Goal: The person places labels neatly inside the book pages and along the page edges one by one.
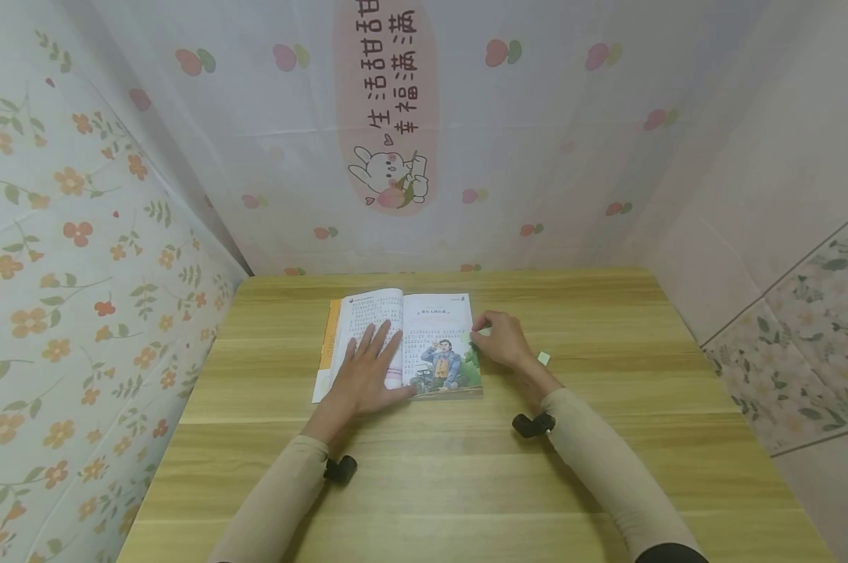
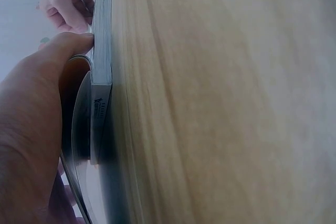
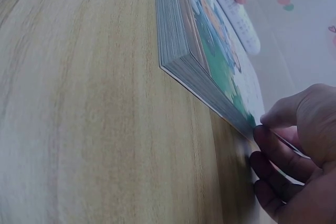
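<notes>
An open book (image 1: 434, 313) with printed text and a colour picture of a person lies on the table. My left hand (image 1: 367, 371) rests spread over the left page, its thumb reaching across the fold onto the right page. At the right page's outer edge, my right hand (image 1: 504, 340) pinches a thin, pale green sticky note (image 3: 290, 144) between thumb and index finger. In the right wrist view, those fingertips are right at the edge of the thick page block (image 3: 184, 59). Most of the note is hidden by the fingers.
A small pale green pad (image 1: 543, 358) lies on the wooden table (image 1: 431, 485), just right of my right wrist. Patterned cloths (image 1: 571, 195) hang behind the table and along its left side. An orange cover flap (image 1: 330, 332) shows at the book's left.
</notes>
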`<action>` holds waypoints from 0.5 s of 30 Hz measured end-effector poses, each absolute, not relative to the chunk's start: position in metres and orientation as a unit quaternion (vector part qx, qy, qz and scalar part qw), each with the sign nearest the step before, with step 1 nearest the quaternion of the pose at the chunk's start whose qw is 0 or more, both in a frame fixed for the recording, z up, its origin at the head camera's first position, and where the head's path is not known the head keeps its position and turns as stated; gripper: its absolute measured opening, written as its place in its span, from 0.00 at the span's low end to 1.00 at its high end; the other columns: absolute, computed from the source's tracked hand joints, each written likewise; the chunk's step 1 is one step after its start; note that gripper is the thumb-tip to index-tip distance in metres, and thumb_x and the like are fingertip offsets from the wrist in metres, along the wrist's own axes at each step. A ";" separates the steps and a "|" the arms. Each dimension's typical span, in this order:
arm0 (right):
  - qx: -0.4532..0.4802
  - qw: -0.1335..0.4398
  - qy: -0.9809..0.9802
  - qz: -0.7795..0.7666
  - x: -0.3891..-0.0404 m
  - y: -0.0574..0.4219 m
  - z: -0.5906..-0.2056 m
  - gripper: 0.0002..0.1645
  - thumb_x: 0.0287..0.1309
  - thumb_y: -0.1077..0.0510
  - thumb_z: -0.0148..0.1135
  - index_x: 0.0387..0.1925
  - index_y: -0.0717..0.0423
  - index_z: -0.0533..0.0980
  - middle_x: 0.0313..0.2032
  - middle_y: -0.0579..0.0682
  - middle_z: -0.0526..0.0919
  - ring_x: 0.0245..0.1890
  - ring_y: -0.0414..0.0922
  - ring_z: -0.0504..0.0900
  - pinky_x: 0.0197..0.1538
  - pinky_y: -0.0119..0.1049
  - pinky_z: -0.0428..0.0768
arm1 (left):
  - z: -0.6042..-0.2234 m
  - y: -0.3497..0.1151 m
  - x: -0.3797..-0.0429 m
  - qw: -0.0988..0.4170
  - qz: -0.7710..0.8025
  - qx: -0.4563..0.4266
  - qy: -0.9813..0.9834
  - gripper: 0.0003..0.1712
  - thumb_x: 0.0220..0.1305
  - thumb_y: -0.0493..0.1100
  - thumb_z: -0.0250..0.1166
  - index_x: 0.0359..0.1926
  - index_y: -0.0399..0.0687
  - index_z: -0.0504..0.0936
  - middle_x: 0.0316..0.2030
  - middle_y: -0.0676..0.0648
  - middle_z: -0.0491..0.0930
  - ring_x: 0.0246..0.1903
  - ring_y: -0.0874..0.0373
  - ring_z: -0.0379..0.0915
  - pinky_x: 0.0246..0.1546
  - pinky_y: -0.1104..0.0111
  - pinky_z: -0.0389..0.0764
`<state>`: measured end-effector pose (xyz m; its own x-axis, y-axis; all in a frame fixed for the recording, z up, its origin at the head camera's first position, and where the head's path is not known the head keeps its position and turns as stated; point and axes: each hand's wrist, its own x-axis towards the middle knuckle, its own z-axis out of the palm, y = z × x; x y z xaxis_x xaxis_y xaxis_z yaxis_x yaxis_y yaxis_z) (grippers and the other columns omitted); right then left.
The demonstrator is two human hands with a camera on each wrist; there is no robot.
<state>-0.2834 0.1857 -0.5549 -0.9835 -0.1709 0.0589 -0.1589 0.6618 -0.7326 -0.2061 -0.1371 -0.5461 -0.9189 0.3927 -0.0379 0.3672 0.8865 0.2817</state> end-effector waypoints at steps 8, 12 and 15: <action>-0.102 -0.012 0.920 -0.379 -0.316 0.199 -0.606 0.07 0.67 0.51 0.75 0.40 0.49 0.87 0.49 0.53 0.95 0.44 0.50 0.87 0.57 0.52 0.88 | -0.547 -0.137 -0.206 0.045 0.133 0.195 0.971 0.66 0.69 0.82 0.61 0.94 0.55 0.48 0.95 0.44 0.37 0.94 0.36 0.33 0.90 0.29 0.46; -0.112 -0.024 0.923 -0.368 -0.316 0.199 -0.608 0.07 0.66 0.51 0.74 0.40 0.50 0.87 0.48 0.53 0.95 0.47 0.53 0.90 0.58 0.53 0.89 | -0.546 -0.137 -0.206 0.046 0.133 0.195 0.971 0.67 0.69 0.82 0.61 0.94 0.55 0.48 0.95 0.44 0.37 0.94 0.36 0.33 0.90 0.29 0.46; -0.120 -0.031 0.926 -0.357 -0.317 0.198 -0.609 0.06 0.67 0.52 0.74 0.39 0.50 0.87 0.48 0.54 0.96 0.51 0.55 0.92 0.59 0.54 0.89 | -0.546 -0.136 -0.206 0.045 0.136 0.196 0.970 0.66 0.69 0.82 0.62 0.94 0.55 0.48 0.94 0.44 0.37 0.94 0.36 0.33 0.90 0.29 0.46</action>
<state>-0.3168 0.1980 -0.6090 -0.9693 -0.1994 0.1436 -0.2442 0.7168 -0.6531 -0.2061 -0.1363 -0.5456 -0.9189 0.3931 -0.0341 0.3685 0.8859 0.2818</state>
